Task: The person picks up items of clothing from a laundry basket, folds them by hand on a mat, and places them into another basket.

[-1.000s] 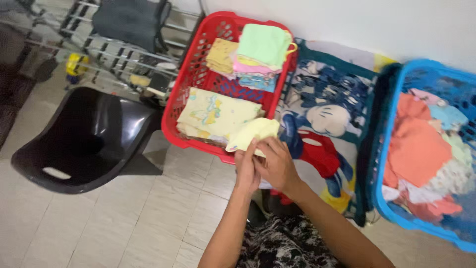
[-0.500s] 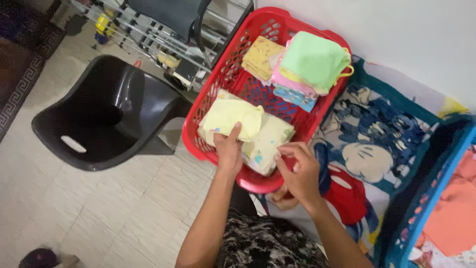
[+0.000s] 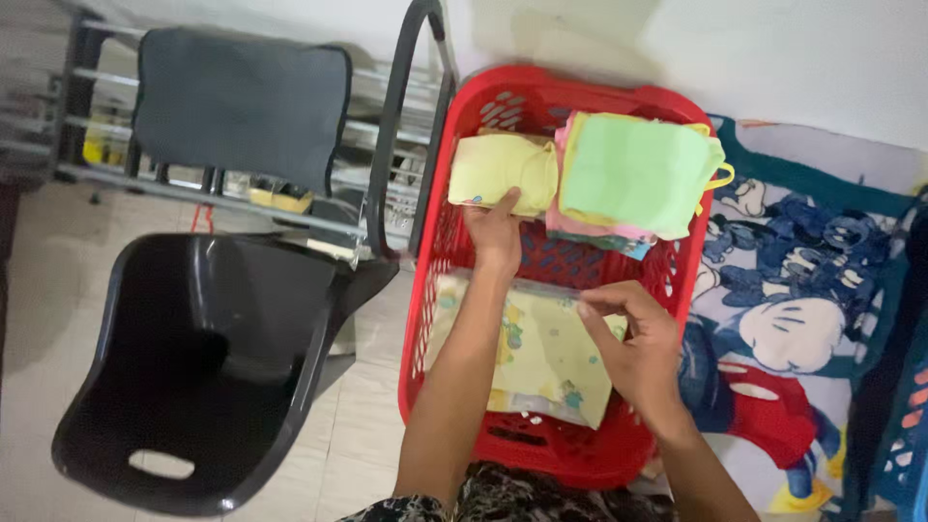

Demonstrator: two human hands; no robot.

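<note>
Your left hand [image 3: 498, 227] reaches into the far end of the red basket [image 3: 440, 319], fingers closed on the near edge of a folded yellow cloth [image 3: 503, 169], which lies in the basket's far left corner, against the back wall. Just beside that cloth, to its right, sits a stack of folded cloths [image 3: 633, 174] topped by a green one (pink and blue edges peek out below), filling the far right corner.

Your right hand [image 3: 633, 343] hovers over the near half of the basket, fingers curled inward and loosely together, thumb near the fingertips; whether they pinch anything you cannot tell from this angle. Beneath it lies a flat printed yellow sheet [image 3: 541, 353], covering most of the basket's near floor, your left forearm crossing its left side.

Left of the basket stands a black plastic chair [image 3: 208, 358], seat toward you, on the pale tiled floor [image 3: 362, 425]. Behind the chair is a metal rack [image 3: 116, 174] with a dark grey cloth [image 3: 242, 101] draped over it. Right of the basket a cartoon-print blanket [image 3: 802, 300] spreads over the floor, touching the basket's side, and a blue basket's [image 3: 904, 454] edge shows at the far right.
</note>
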